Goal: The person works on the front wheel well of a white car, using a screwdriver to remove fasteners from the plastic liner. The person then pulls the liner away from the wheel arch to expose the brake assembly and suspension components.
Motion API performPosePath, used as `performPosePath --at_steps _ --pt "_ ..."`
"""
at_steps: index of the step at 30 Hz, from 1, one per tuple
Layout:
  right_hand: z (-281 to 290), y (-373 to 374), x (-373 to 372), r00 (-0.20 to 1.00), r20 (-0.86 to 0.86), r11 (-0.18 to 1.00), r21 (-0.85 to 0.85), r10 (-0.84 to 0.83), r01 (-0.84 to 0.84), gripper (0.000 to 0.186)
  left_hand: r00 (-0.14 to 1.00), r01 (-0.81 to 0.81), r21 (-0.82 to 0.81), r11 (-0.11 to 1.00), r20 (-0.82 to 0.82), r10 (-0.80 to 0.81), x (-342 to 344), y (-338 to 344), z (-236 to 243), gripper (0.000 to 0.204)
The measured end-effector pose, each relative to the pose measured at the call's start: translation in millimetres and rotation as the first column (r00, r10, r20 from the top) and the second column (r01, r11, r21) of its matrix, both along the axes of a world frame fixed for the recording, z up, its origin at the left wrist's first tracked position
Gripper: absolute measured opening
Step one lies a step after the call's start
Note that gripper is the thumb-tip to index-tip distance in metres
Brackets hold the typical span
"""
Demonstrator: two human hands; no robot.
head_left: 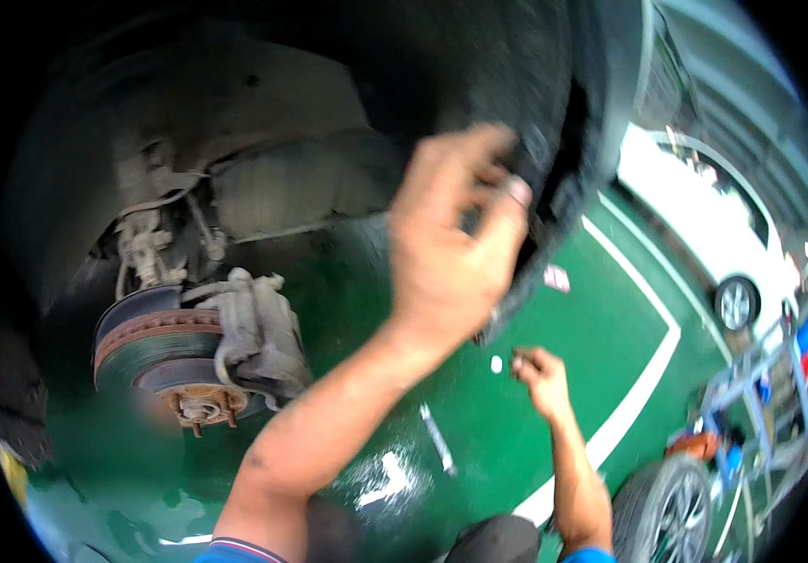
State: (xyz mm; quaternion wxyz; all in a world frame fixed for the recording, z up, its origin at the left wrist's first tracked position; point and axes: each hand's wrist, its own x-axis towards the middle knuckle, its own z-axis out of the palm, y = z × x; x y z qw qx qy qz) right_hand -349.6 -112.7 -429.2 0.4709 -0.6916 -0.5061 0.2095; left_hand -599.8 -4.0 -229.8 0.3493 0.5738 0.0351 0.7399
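Observation:
My left hand [455,239] is raised at the edge of a black wheel arch liner [540,141]. Its fingers are curled toward the thumb against the dark liner; blur hides what, if anything, is between them. Lower and to the right, my right hand [543,380] is closed, with its fingertips drawn together on something dark and too small to name. Beside those fingertips shows a small white spot [496,364]. Left of my arms, a rusty brake disc [160,342] with a wheel hub [202,405] and a grey brake caliper [258,324] sits bare, without a wheel.
On the green floor lie a silver wrench-like tool [437,439] and a small pink-and-white item [556,278]. A loose wheel [666,511] stands at lower right, near a blue-grey metal rack [760,394]. Farther off is a white car [694,202]. A suspension strut [146,249] rises at left.

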Motion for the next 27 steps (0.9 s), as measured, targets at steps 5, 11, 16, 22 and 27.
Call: performPosePath --at_steps 5,11,16,22,27 --pt "-38 -61 27 0.948 0.143 0.928 -0.29 0.286 -0.236 0.036 0.985 -0.085 -0.008 0.996 -0.154 0.082 -21 -2 -70 0.032" --pt "-204 -264 113 0.78 0.486 0.604 -0.503 -0.394 0.618 0.038 0.757 0.031 0.178 0.984 -0.647 0.093 -33 -33 -168 0.026" --pt "-282 -251 80 0.84 0.356 0.721 -0.437 -0.41 0.538 0.029 0.423 0.017 -0.118 0.993 -0.899 -0.114 -20 -31 -228 0.031" --pt "-295 -80 -19 0.943 0.332 0.737 -0.642 0.016 0.213 0.037 0.002 -0.001 -0.156 0.988 -0.988 -0.156 -46 -32 -230 0.031" --pt "-340 -46 -39 0.926 0.378 0.789 -0.575 0.022 0.216 0.033 -0.137 -0.03 -0.133 0.991 -0.981 -0.136 -63 -36 -225 0.031"
